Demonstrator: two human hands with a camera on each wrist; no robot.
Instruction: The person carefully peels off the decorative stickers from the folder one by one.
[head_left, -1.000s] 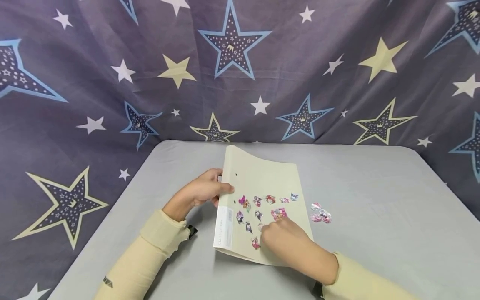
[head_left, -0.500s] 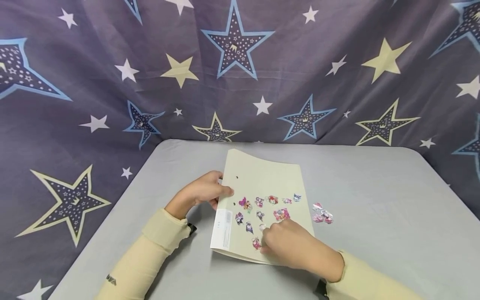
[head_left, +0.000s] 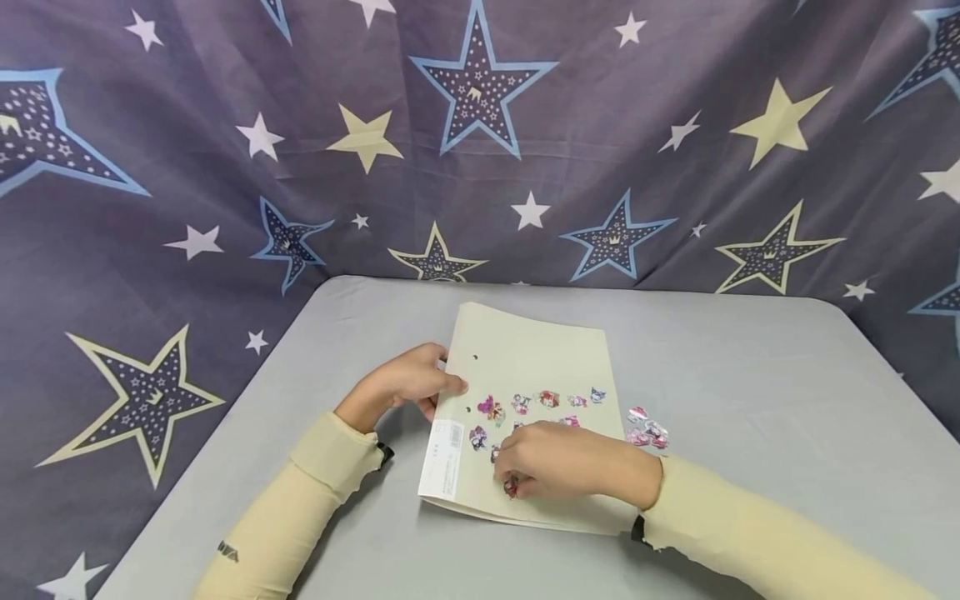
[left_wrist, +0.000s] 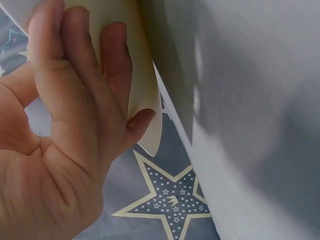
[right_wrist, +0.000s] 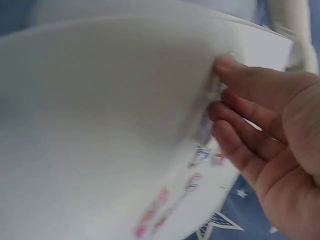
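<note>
A cream folder [head_left: 540,350] with a white barcode label [head_left: 442,458] lies slightly tilted on the grey table. Small shiny cartoon stickers [head_left: 549,399] are spread over its lower half. At the folder's left edge, my left hand [head_left: 412,375] grips it with the thumb on top and the fingers behind; the left wrist view shows those fingers [left_wrist: 80,55] along the curved edge. Over the lower stickers, my right hand [head_left: 558,458] has its thumb and fingers apart on either side of a red sticker [head_left: 512,486]. That hand hides some of the stickers.
A small heap of pink and silver stickers [head_left: 647,431] lies on the table [head_left: 757,383] just right of the folder. Behind the table hangs a dark curtain [head_left: 570,108] with a star pattern.
My right hand has shifted left and turned, from a curled position over the folder to having thumb and fingers around the red sticker. My left hand keeps its grip on the folder's edge.
</note>
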